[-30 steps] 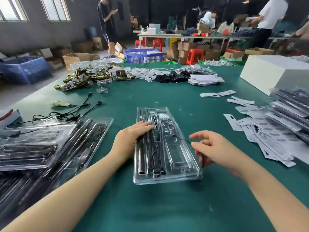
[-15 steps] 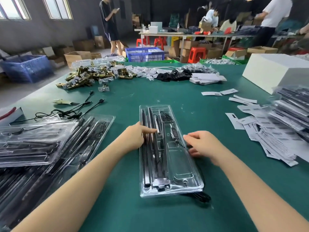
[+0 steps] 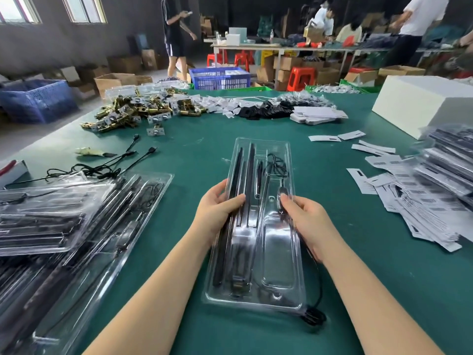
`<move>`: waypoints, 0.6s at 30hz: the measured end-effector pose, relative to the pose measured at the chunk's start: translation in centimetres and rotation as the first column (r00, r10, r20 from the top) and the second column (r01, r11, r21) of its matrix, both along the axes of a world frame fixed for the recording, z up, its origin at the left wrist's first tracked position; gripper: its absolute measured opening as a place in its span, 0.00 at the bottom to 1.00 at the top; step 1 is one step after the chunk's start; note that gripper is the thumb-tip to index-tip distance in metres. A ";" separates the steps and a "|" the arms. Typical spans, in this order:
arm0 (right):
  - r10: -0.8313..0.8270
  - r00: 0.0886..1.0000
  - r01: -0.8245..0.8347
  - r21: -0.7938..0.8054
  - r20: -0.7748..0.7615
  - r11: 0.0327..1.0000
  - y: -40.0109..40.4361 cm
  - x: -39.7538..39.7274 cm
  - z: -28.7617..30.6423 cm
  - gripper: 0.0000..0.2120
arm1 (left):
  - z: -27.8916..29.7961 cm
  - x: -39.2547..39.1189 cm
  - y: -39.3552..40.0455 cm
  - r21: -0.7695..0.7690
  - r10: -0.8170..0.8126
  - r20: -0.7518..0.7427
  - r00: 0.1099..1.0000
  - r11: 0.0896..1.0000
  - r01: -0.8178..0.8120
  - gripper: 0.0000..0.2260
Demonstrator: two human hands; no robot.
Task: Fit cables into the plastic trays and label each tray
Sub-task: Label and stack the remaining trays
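Between both hands, the clear plastic tray [image 3: 266, 242] runs lengthwise from six to twelve o'clock, left hand [image 3: 217, 208] gripping its nine o'clock edge, right hand [image 3: 307, 219] gripping its three o'clock edge, thumb on the cable plug [image 3: 282, 198].

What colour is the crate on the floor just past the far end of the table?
Blue, a slotted plastic crate; the head view shows it clearly.

Bare green desk [image 3: 204, 139] lies open just beyond the clear tray [image 3: 258, 226], and again to its near right. To the left, stacked filled trays [image 3: 64, 226] and loose black cables [image 3: 102, 170] crowd the way. To the right, a spread of paper labels [image 3: 409, 201] blocks it. Far off, brass hardware [image 3: 133, 114] and a white box [image 3: 422, 103] line the edge.
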State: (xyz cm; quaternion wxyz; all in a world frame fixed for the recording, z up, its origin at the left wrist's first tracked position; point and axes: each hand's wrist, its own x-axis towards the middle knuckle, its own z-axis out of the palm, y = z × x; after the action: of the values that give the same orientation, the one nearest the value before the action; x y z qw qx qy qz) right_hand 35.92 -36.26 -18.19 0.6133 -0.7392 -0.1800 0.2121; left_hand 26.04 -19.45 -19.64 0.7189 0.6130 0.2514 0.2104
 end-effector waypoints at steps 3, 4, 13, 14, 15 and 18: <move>0.026 0.999 -0.027 0.027 0.034 0.999 0.0 0.1 -0.5 0.10 | 0.1 -0.1 0.1 -0.036 -0.018 0.040 0.999 0.999 0.020 0.23; 0.016 0.999 -0.017 0.040 0.034 0.999 0.0 0.0 -0.4 0.10 | 0.2 -0.1 0.2 -0.038 -0.020 0.029 0.999 0.999 0.022 0.25; -0.092 0.996 0.089 0.159 0.016 0.983 0.2 -0.1 -0.8 0.03 | 0.8 -1.5 0.4 -0.072 -0.269 -0.034 0.962 0.961 0.266 0.33; -0.086 0.996 0.083 0.152 0.012 0.985 0.1 -0.1 -0.8 0.02 | 0.8 -1.6 0.3 -0.076 -0.268 -0.026 0.963 0.961 0.266 0.32; -0.065 0.998 0.064 0.133 0.003 0.989 0.0 -0.2 -0.6 0.03 | 0.8 -1.6 0.2 -0.089 -0.257 -0.006 0.966 0.963 0.256 0.31; 0.067 0.992 -0.060 0.066 -0.106 0.996 -0.3 -0.2 -0.1 0.11 | 0.9 -1.6 -0.1 -0.132 -0.220 0.069 0.973 0.965 0.227 0.25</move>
State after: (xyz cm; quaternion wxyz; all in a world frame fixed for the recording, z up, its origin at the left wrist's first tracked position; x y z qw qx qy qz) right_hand 35.76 -36.56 -18.31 0.6380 -0.7008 -0.1766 0.2656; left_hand 24.39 -19.52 -18.74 0.7855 0.5799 0.1753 0.1263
